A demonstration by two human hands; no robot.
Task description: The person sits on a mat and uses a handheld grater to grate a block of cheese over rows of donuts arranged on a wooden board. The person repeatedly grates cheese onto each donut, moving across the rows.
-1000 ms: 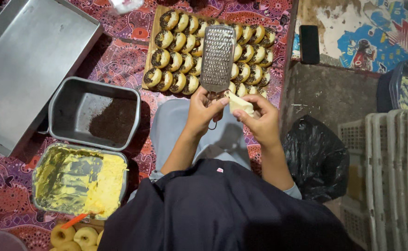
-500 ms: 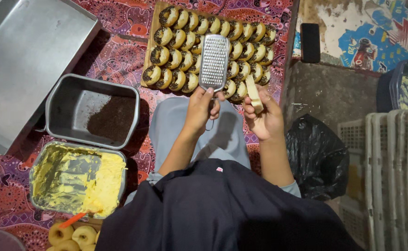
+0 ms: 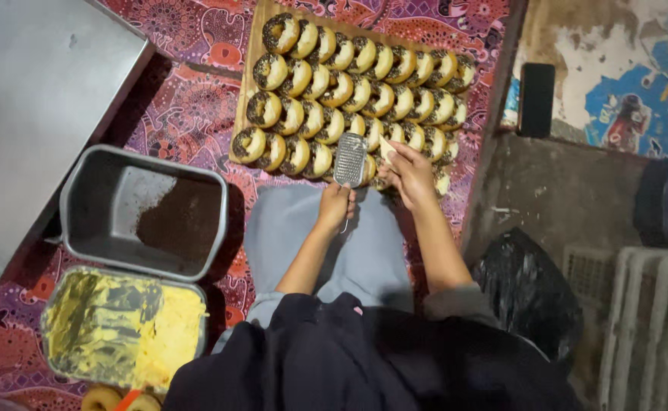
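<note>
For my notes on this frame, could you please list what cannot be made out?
Head view:
- Grater handle: hidden inside the left hand.
- Pale block: mostly covered by the right hand; kind unclear.
- Doughnuts: cut off by the bottom edge.
- Front-row doughnuts: behind grater and hands.

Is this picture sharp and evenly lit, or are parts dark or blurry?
Head view: doughnuts on the board are brightly lit and fairly sharp; the grater and right hand are slightly soft; the dark clothing at the bottom sits in shadow.

You wear a dark navy top (image 3: 334, 358) with sleeves pushed up above the elbows — forearms bare — a small pink mark at the chest, and pale grey-blue trousers (image 3: 364, 243).
</note>
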